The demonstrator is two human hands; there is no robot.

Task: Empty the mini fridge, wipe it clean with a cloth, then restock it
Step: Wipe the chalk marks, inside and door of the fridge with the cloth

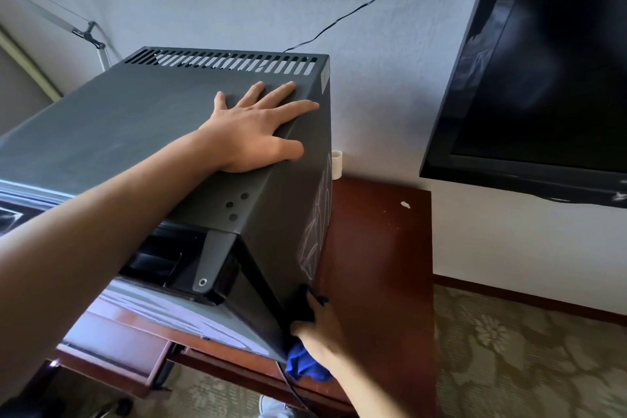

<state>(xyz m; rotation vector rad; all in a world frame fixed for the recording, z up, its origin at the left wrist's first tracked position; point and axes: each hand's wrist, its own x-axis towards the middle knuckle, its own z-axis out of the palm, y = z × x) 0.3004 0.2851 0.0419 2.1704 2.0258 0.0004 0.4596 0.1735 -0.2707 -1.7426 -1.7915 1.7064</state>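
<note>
Wiping step: left hand flat, fingers spread, steadying mini fridge top; right hand presses blue cloth against side below. Next: upward strokes.

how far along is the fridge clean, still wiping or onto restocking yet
Mid-wipe. The left hand lies flat on top of the mini fridge, bracing it, while the right hand presses a blue cloth against its lower right side. The door looks open, but the inside is hidden, so emptying cannot be confirmed. No food or drinks are visible, so restocking looks not yet begun.
</note>
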